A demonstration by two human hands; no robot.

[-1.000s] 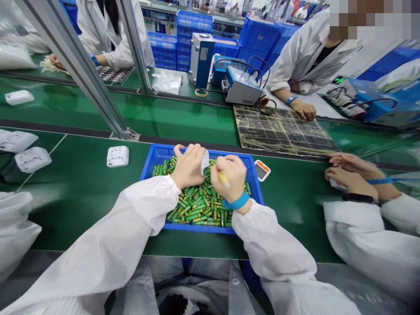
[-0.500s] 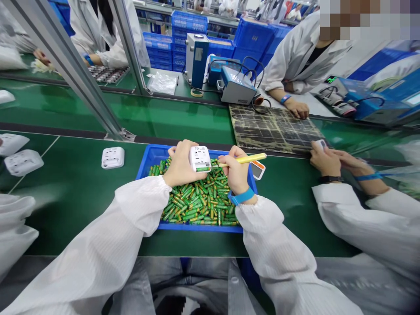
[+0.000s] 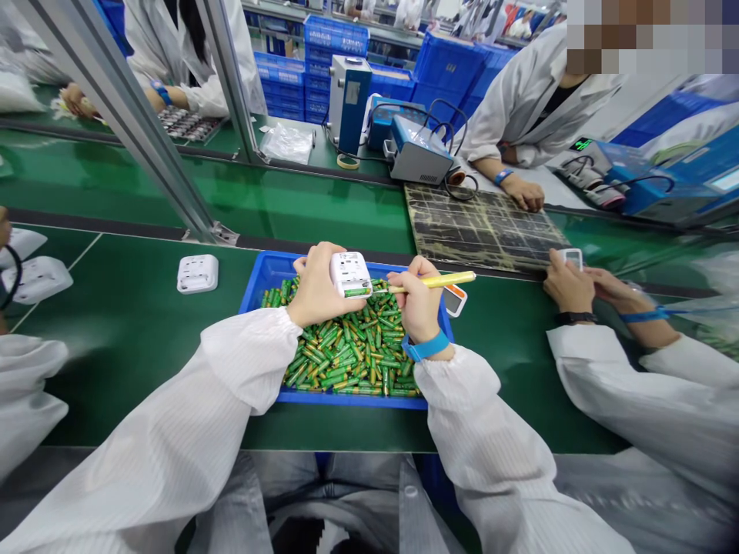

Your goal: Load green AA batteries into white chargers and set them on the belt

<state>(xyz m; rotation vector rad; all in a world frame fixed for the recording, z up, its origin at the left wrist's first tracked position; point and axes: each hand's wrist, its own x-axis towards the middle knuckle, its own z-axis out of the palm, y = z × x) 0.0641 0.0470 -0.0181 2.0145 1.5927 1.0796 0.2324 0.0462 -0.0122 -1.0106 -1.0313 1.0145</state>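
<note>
My left hand [image 3: 319,290] grips a white device [image 3: 350,269] above a blue tray [image 3: 352,399] of green and gold batteries [image 3: 346,350]. A green battery [image 3: 356,292] lies in the slot at the device's lower edge. My right hand [image 3: 420,302] is closed around a yellow-handled tool [image 3: 447,280], its thin tip at the slot's right end. Behind that hand, a white and orange device with a grey screen [image 3: 455,300] rests at the tray's right edge. Another white device [image 3: 197,274] lies on the green table left of the tray.
A metal post [image 3: 199,219] rises behind the table's left part. More white devices [image 3: 41,279] are at the far left. At the right, a person's hands [image 3: 569,288] hold a small device. Across the belt [image 3: 289,204], a person's hand rests on a dark panel [image 3: 485,227].
The device in my left hand is tilted slightly differently, showing more of its battery. At the right, the person's small device is turned up more. A hand has come in at the far left.
</note>
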